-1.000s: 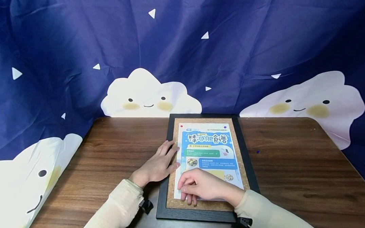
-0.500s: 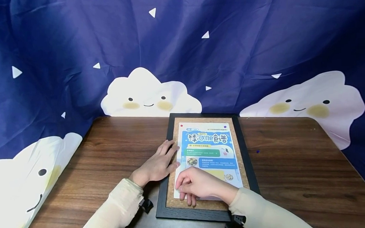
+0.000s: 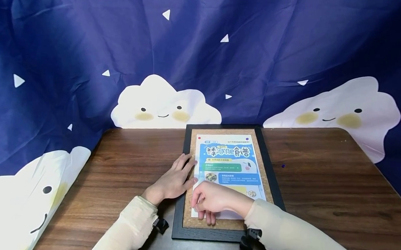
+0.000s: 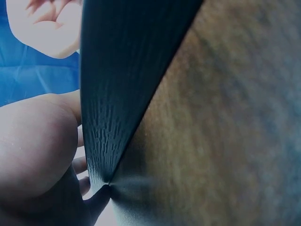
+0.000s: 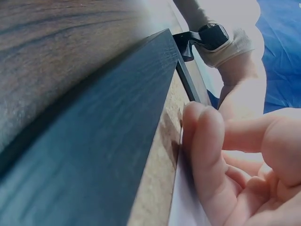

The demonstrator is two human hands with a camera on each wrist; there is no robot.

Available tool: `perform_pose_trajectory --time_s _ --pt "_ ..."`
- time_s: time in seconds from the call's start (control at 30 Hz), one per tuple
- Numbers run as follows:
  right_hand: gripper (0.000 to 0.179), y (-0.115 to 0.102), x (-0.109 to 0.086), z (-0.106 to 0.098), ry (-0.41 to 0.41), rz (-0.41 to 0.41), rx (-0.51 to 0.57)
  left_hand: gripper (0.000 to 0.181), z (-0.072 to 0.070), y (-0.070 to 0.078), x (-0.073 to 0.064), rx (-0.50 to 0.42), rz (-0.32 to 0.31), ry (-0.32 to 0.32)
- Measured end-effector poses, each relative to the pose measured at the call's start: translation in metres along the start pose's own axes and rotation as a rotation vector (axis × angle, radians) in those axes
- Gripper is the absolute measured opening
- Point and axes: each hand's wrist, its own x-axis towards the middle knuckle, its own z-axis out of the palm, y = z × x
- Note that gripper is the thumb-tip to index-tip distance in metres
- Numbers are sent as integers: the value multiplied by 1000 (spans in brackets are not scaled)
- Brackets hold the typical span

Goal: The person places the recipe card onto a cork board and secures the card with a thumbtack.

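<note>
A printed poster lies on a black-framed corkboard. A red pushpin marks its upper left corner and a purple-blue pushpin its upper right. My left hand rests flat across the board's left edge, its fingertips on the poster's margin. At the poster's lower left corner, my right hand brings thumb and forefinger together in a pinch against the board. In the right wrist view those fingertips touch the cork; a tiny dark bit, seemingly a pushpin, is mostly hidden behind them.
Right of the board, a small blue pushpin lies on the brown wooden table. Behind the table hangs a dark blue cloth with clouds. A black wrist camera sits under the left forearm.
My right hand has shifted slightly left along the poster's lower part, and its wrist and forearm have swung left too. The left hand has stayed in place.
</note>
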Motion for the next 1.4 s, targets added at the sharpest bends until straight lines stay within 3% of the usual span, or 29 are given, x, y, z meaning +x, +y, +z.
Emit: perform_pose_trajectory --time_s 0.83,1.17,1.4 --pt "13 2 0 -3 -19 -1 -32 58 0 1 0 -8 12 14" --pt "12 3 0 -7 -32 9 -20 62 10 -13 3 -66 95 72" --pt "12 2 1 -5 -31 14 -16 61 1 -2 0 -35 31 14"
